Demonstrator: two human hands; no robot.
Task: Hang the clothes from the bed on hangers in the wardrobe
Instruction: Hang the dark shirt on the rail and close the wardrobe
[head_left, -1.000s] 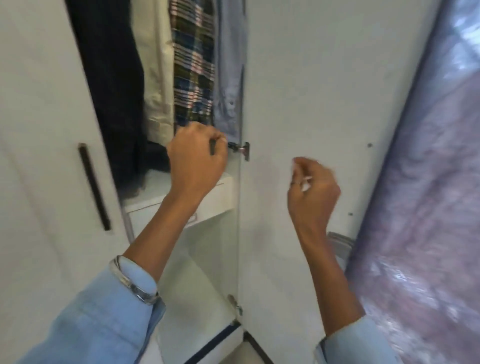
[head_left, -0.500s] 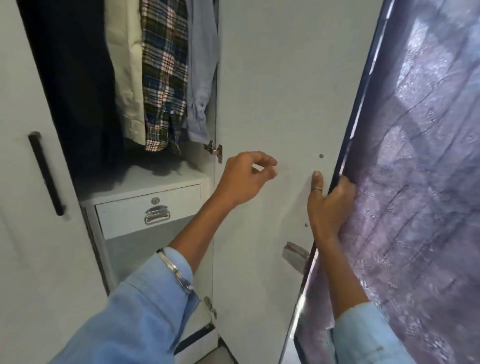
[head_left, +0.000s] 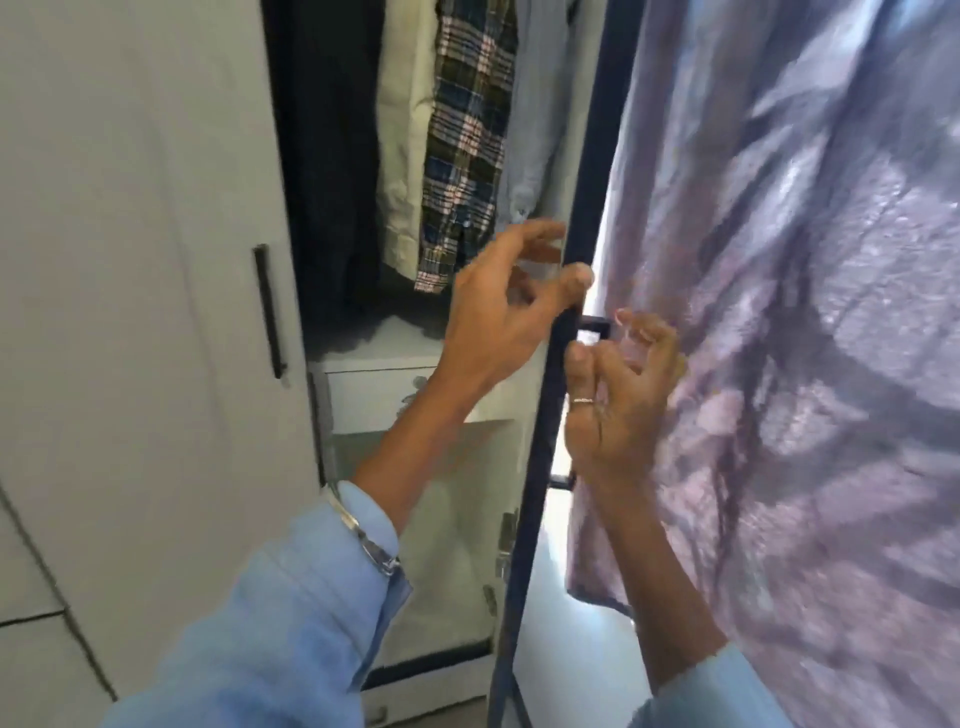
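Left hand (head_left: 498, 317), fingers loosely spread, thumb on the dark edge of the wardrobe door (head_left: 558, 374); right hand (head_left: 618, 395), released and loosely curled, just right of it against the curtain (head_left: 779, 312); hung clothes (head_left: 467, 156) above-left of both hands; no legible writing.

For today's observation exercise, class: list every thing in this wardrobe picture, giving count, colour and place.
Hanging clothes: four; dark, cream, plaid, pale blue; inside the wardrobe.
Right door: one, dark-edged, seen edge-on, centre.
Left door: one, white, black handle.
Drawer: one, white, below the clothes.
Curtain: one, mauve, right.
Left hand: thumb on the door's edge.
Right hand: ringed, fingers loosely curled, beside the door's edge.
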